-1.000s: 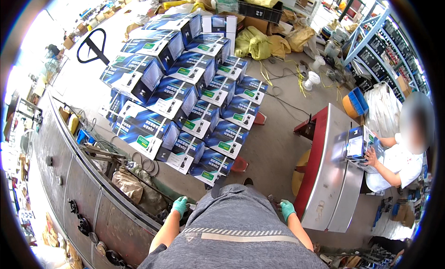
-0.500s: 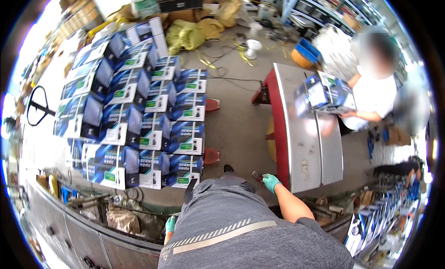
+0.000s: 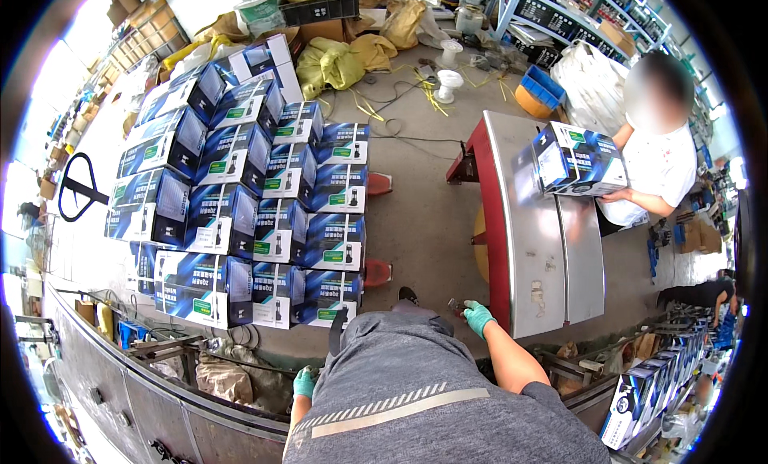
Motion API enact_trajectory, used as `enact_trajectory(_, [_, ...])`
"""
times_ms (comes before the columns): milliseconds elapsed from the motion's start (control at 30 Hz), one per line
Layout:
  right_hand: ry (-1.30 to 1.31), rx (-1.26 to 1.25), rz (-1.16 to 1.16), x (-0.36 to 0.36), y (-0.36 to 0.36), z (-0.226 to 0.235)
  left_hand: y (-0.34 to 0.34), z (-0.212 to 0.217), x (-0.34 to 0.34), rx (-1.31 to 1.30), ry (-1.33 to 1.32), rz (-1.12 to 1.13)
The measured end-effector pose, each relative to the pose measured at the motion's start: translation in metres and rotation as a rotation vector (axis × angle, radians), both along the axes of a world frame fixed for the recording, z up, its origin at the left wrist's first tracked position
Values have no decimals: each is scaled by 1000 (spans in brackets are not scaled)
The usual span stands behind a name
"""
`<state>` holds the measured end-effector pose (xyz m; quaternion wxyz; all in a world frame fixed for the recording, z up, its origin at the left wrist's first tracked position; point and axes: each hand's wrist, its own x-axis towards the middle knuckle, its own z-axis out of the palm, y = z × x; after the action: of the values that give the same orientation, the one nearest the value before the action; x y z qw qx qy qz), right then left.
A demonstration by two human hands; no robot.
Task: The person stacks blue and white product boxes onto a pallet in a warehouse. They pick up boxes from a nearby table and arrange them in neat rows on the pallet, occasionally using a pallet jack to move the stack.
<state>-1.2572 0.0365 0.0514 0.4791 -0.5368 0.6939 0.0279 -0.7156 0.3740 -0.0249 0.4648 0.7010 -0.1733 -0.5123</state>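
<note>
My right hand [image 3: 478, 317], in a green glove, is beside the near left corner of the metal-topped table [image 3: 520, 256]. Its fingers are closed on a small dark metallic tool [image 3: 458, 306] whose exact kind I cannot make out. My left hand [image 3: 304, 382], also gloved in green, hangs low by my left side with curled fingers; what they hold, if anything, is hidden. Left of me stand stacked blue-and-white cartons [image 3: 330, 242] with white straps. Across the table a person in a white shirt holds a similar carton [image 3: 580, 160] over the tabletop.
Red stools [image 3: 379, 273] stick out beside the stack. A hand-truck-like black handle [image 3: 80, 188] rises at the left. White spools [image 3: 448, 86], yellow strap scraps and a cable lie on the floor ahead. Behind me runs a metal bench [image 3: 184, 420]; more cartons [image 3: 632, 400] line the right.
My view has shifted slightly, so the stack and table appear farther right. The person's carton has tilted a little over the table. Both my hands keep nearly the same pose.
</note>
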Motion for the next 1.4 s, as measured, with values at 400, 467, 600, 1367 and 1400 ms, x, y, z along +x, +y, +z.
enact_trajectory(400, [25, -33, -107, -3, -1, 19, 26, -68, 27, 274, -43, -80])
enact_trajectory(467, [9, -32, -118, -3, 3, 18, 21, -62, 27, 275, -83, -124])
enact_trajectory(600, [37, 73, -121, 0, 8, 24, 20, -60, 29, 262, -156, -195])
enact_trajectory(1367, [-105, 71, -221, -19, 6, -6, -14, 64, -21, 298, 122, 140])
enact_trajectory(1400, [-101, 71, -247, -19, 6, -4, -13, 65, -25, 301, 149, 154])
